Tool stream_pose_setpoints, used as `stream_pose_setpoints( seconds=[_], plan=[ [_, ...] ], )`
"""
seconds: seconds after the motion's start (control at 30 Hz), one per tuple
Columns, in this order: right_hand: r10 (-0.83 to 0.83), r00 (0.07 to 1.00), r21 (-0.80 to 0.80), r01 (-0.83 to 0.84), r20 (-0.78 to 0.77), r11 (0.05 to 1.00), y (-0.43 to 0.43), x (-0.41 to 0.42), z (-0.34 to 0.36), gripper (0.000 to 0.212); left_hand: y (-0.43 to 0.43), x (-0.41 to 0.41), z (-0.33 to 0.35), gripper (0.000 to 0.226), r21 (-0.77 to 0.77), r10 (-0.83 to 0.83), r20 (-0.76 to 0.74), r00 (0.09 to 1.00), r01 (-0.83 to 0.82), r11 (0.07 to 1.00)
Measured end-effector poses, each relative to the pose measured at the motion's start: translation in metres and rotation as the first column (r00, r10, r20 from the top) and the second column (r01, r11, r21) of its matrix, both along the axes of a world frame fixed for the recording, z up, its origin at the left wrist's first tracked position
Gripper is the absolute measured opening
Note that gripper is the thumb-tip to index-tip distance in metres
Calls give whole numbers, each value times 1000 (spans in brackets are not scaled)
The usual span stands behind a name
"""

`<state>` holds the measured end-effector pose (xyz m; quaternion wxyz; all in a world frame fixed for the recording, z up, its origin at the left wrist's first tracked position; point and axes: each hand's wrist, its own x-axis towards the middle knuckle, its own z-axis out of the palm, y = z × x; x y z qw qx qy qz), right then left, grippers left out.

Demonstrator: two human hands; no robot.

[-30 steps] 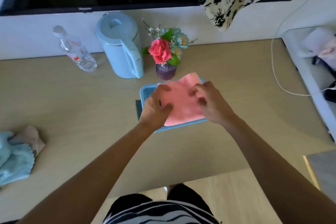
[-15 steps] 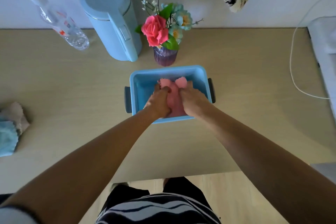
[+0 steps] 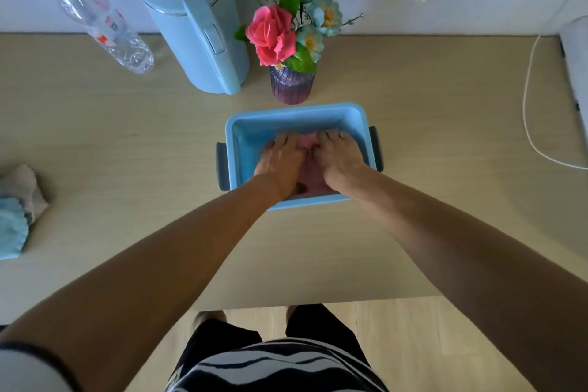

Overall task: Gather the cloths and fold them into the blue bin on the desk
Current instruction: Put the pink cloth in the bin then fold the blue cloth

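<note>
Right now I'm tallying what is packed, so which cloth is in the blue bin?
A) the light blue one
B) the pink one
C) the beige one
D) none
B: both hands, left and right, press the pink cloth flat inside the bin; the light blue cloth and beige cloth lie at the desk's left edge.

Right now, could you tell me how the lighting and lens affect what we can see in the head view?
Head view: dim, bluish light; wide-angle bending tilts the bottle and kettle outward; both hands cover most of the pink cloth in the bin; the cloths at left are cropped.
</note>
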<state>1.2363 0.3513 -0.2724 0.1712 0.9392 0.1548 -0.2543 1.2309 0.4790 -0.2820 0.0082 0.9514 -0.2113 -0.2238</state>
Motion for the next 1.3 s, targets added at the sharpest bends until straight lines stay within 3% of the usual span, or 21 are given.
stream_pose_setpoints(
  seconds=[0.17, 0.33, 0.43, 0.5, 0.6, 0.67, 0.73, 0.83, 0.9, 1.03, 1.23, 1.3],
  plan=[
    [-21, 1000, 10, 21, -3, 1000, 2, 3, -27, 48, 3, 5, -17, 92, 45, -76, -42, 996, 78, 996],
    [-52, 998, 55, 54, -34, 997, 1, 9, -24, 49, 1, 8, -13, 91, 26, -66, -54, 996, 68, 997],
    [-151, 984, 187, 167, -96, 968, -2, 5, 1, 58, 9, 4, 10, 77, -163, 59, -104, 993, -75, 984],
    [-239, 965, 326, 261, -106, 909, -4, -3, 23, 63, 22, -4, 30, 63, -405, 158, -134, 978, -199, 892],
    [-405, 904, 604, 399, -135, 690, 1, -21, 50, 63, 53, -27, 67, 38, -727, 294, -206, 933, -347, 593],
    [-499, 856, 775, 407, -137, 484, 15, -37, 62, 63, 78, -46, 89, 27, -818, 381, -241, 893, -398, 416],
    [-560, 816, 889, 355, -143, 290, 41, -53, 72, 64, 113, -63, 105, 20, -849, 464, -273, 843, -438, 296],
    [-577, 790, 953, 296, -207, 63, 96, -70, 84, 63, 169, -88, 112, 15, -848, 571, -310, 760, -493, 196],
    [-563, 794, 963, 270, -230, -12, 135, -78, 86, 63, 205, -104, 111, 13, -849, 624, -304, 720, -502, 166],
    [-518, 817, 963, 266, -254, -52, 215, -96, 78, 72, 274, -130, 103, 11, -840, 697, -279, 661, -519, 155],
    [-409, 887, 965, 258, -214, 55, 311, -117, 69, 74, 380, -158, 57, 19, -754, 832, -181, 524, -618, 225],
    [-374, 902, 964, 259, -217, 66, 333, -122, 67, 72, 412, -161, 34, 24, -703, 859, -76, 506, -638, 313]
  ],
)
